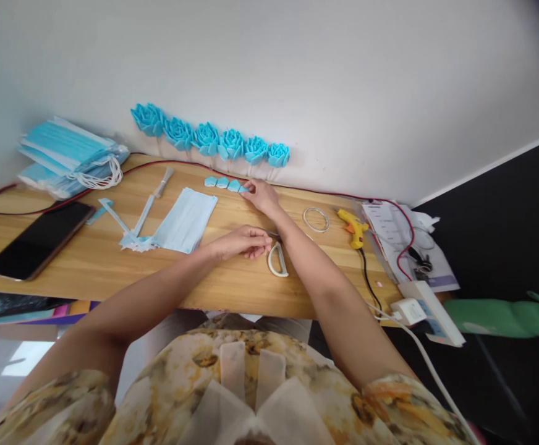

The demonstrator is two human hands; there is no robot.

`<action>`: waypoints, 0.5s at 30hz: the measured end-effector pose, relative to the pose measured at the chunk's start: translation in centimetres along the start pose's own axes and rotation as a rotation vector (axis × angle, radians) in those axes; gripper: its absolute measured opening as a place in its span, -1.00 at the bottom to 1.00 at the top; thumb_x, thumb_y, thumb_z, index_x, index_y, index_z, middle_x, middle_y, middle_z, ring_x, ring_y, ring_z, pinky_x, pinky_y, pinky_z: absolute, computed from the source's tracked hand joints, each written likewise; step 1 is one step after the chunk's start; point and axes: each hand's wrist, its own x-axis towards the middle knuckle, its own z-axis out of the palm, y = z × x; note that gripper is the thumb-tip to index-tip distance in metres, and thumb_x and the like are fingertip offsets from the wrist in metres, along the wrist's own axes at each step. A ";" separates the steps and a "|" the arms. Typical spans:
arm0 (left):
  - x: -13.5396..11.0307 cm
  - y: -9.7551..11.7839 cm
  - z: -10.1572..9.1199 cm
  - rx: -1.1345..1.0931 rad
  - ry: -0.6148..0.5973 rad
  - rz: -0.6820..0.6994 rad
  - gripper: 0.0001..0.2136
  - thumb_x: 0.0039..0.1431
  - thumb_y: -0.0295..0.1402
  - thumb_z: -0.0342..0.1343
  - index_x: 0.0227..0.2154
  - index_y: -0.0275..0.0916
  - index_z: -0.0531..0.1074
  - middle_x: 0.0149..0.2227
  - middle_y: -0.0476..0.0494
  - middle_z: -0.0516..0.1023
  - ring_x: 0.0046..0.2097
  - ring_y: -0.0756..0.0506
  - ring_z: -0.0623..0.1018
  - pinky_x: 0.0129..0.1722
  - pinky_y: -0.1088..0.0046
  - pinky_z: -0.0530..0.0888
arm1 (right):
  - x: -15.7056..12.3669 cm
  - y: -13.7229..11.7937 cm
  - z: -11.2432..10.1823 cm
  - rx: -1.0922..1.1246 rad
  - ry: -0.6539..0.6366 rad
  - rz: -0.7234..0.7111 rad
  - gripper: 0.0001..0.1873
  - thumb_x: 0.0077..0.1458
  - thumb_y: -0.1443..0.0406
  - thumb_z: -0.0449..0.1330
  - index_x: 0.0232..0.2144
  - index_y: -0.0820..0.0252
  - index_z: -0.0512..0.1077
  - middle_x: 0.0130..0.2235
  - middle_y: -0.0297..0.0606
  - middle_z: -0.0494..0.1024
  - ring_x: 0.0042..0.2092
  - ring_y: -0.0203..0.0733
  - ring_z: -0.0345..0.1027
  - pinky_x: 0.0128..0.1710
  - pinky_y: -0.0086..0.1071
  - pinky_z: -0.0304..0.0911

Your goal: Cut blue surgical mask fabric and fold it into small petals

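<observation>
At frame center, the right hand (263, 194) pinched the end of a row of blue folded petals (227, 183) near the wall, while the left hand (244, 241), fingers curled, rested beside white-handled scissors (277, 259) on the wooden desk (112, 266).

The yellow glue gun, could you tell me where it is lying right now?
The yellow glue gun lies on the wooden desk, right of the right hand, between a tape ring and papers.

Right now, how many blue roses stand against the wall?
6. The blue roses stand in one row against the wall behind the desk, from the leftmost to the rightmost, above the right hand. None seems hidden.
</observation>
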 end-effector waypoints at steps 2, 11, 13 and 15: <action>0.0 0.0 0.0 0.000 -0.008 0.005 -0.52 0.10 0.13 0.23 -0.37 -0.29 0.47 -0.57 0.01 0.41 -0.55 0.06 0.34 -0.52 0.52 0.22 | 0.3 0.0 0.2 0.001 -0.003 0.008 -0.70 0.19 0.22 0.32 -0.03 0.14 0.58 -0.05 -0.20 0.68 -0.07 -0.11 0.53 -0.09 -0.31 0.34; 0.1 -0.3 -0.2 -0.013 -0.016 0.016 -0.60 0.14 0.05 0.23 -0.39 -0.26 0.49 -0.57 0.00 0.43 -0.55 0.05 0.35 -0.52 0.53 0.25 | 1.0 0.8 0.3 0.074 -0.007 -0.027 -0.68 0.19 0.22 0.31 0.00 0.15 0.57 -0.03 -0.17 0.67 -0.04 -0.10 0.53 -0.01 -0.27 0.33; 0.2 -0.4 -0.2 0.006 -0.031 0.024 -0.60 0.15 0.04 0.24 -0.41 -0.26 0.50 -0.57 0.00 0.43 -0.55 0.05 0.35 -0.52 0.52 0.26 | 0.7 1.0 0.1 0.112 0.008 -0.035 -0.65 0.22 0.21 0.27 0.03 0.18 0.55 -0.03 -0.17 0.67 -0.03 -0.10 0.52 0.01 -0.27 0.33; 0.1 -0.1 -0.1 0.080 -0.059 0.040 -0.59 0.16 0.04 0.23 -0.46 -0.26 0.50 -0.57 -0.02 0.42 -0.54 0.04 0.36 -0.51 0.50 0.26 | 0.0 1.1 -0.3 0.151 0.043 -0.054 -0.64 0.25 0.21 0.22 0.05 0.20 0.53 -0.03 -0.17 0.67 -0.05 -0.11 0.52 0.02 -0.26 0.33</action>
